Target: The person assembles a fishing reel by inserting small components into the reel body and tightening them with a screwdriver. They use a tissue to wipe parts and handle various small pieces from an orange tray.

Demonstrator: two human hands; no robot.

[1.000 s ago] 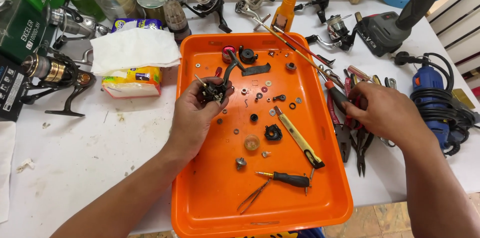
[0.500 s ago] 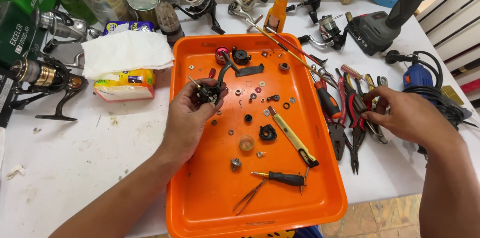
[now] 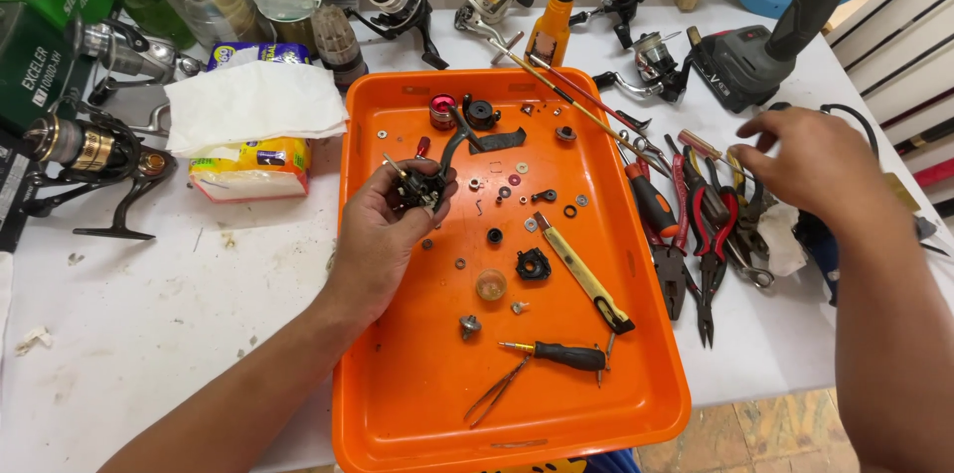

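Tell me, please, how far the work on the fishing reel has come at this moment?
Done: the reel is stripped; washers, small gears and screws lie spread on the orange tray. In hand: the left hand holds the dark reel body over the tray, while the right hand hovers above the pliers beside the tray, gripping nothing visible. Left: none of the loose parts is back on the body yet.

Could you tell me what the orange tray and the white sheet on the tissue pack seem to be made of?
Orange tray: likely moulded plastic, with even colour, rounded rim and a dull sheen. White sheet: soft tissue paper, matte, creased and draped over the tissue pack.
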